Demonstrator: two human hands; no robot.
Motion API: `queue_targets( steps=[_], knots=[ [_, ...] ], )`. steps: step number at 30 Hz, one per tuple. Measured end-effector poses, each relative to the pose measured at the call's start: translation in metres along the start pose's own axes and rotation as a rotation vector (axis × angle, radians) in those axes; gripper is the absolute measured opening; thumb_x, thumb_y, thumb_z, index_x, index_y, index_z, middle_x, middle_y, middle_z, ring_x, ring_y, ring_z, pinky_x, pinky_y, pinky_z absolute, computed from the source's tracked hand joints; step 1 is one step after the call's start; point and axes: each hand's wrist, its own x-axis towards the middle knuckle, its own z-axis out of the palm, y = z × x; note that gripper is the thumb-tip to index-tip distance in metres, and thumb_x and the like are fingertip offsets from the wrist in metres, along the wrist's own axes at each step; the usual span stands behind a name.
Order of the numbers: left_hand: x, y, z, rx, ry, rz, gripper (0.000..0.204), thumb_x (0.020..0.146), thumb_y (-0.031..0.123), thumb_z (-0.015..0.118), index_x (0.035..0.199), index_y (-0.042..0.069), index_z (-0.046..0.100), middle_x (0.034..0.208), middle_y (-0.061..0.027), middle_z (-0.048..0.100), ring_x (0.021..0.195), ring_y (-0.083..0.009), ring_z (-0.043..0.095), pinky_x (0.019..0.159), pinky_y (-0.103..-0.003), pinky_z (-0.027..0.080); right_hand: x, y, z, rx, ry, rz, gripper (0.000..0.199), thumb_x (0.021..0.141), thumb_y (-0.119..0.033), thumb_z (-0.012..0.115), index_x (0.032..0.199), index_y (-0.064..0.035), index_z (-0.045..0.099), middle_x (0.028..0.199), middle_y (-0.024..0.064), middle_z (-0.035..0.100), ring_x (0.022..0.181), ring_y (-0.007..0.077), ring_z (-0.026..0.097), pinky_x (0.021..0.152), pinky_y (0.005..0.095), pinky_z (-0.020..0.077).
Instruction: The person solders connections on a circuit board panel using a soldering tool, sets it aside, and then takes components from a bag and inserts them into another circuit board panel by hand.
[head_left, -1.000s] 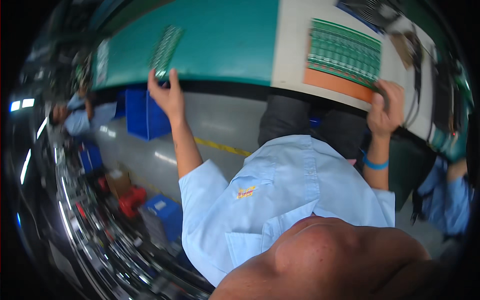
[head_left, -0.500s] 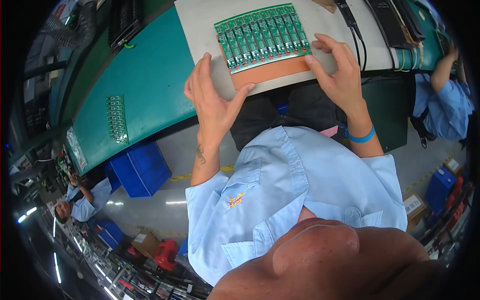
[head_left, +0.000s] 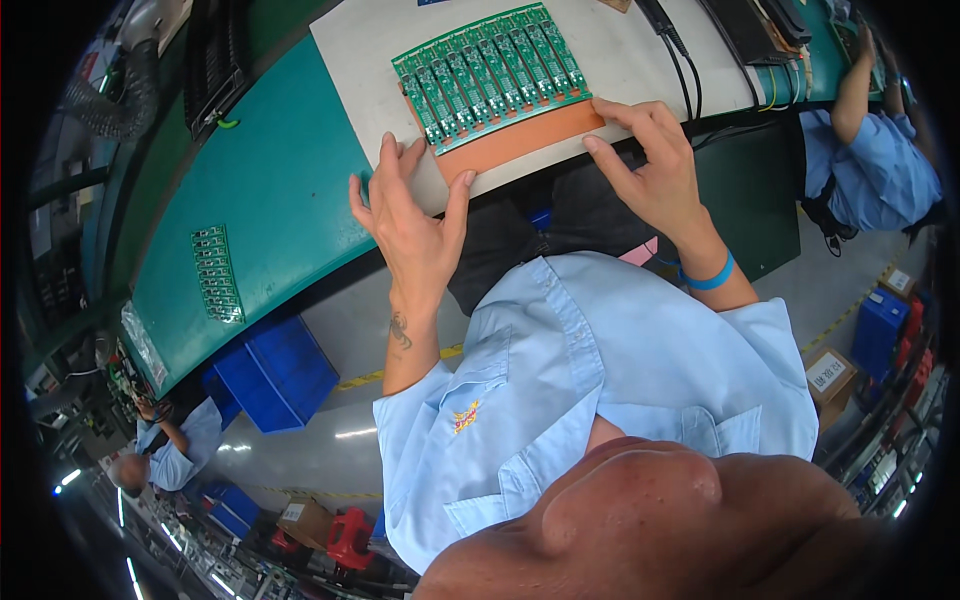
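Board handling: the circuit board (head_left: 495, 80) is probably best steadied by its edges, with fingertips kept off the small parts on its face.
Sheet handling: light, even pressure at both ends of the orange sheet (head_left: 520, 140) should keep it from skewing; pushing one corner alone could turn it.
Board position: it lies flat on the sheet, on the white mat (head_left: 352, 60) over the green tabletop (head_left: 285, 180), ahead of and between the hands.
Left hand (head_left: 415, 215): open, fingers spread, thumb tip at the sheet's near left corner; whether it touches is unclear.
Right hand (head_left: 650, 165): open, index fingertip at the sheet's right end, thumb apart from it.
Small board (head_left: 217, 272): on the tabletop, well left of the left hand.
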Motion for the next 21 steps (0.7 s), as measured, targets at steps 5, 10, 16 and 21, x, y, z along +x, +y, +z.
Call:
queue_targets(
  steps=[5,10,16,21],
  knots=[
    [-0.004,0.005,-0.002,-0.01,0.005,-0.008,0.085,0.087,0.027,0.086,0.154,-0.003,0.043,0.125,-0.0102,0.076,0.127,-0.0274,0.064,0.123,-0.061,0.022,0.0,0.0,-0.001,-0.019,-0.001,-0.014,0.038,0.086,-0.013,0.083,0.122,-0.0025,0.074,0.098,0.0059,0.07,0.081,0.0175,0.056,0.077,0.0288,0.0465],
    [-0.008,0.008,-0.002,-0.031,-0.001,-0.026,0.083,0.088,0.025,0.085,0.154,-0.003,0.043,0.127,-0.0112,0.076,0.129,-0.0278,0.063,0.123,-0.06,0.021,0.001,-0.004,-0.003,0.005,-0.047,0.012,0.039,0.089,-0.011,0.081,0.126,-0.0018,0.073,0.102,0.0074,0.068,0.089,0.0188,0.059,0.081,0.0285,0.0482],
    [-0.012,0.011,0.001,-0.052,0.013,-0.021,0.082,0.088,0.025,0.085,0.154,-0.003,0.044,0.131,-0.012,0.074,0.128,-0.0276,0.063,0.124,-0.059,0.022,-0.005,-0.003,-0.004,0.062,-0.061,0.013,0.041,0.091,-0.006,0.078,0.131,-0.0003,0.071,0.112,0.0097,0.068,0.097,0.02,0.062,0.088,0.0287,0.0522],
    [-0.016,0.009,0.003,-0.059,0.022,-0.01,0.082,0.088,0.026,0.085,0.153,-0.003,0.044,0.133,-0.0126,0.073,0.126,-0.0272,0.064,0.124,-0.057,0.023,-0.007,-0.003,-0.003,0.072,-0.065,0.05,0.041,0.091,-0.011,0.079,0.13,-0.001,0.071,0.109,0.0084,0.07,0.096,0.0197,0.061,0.092,0.0301,0.048]
  ],
)
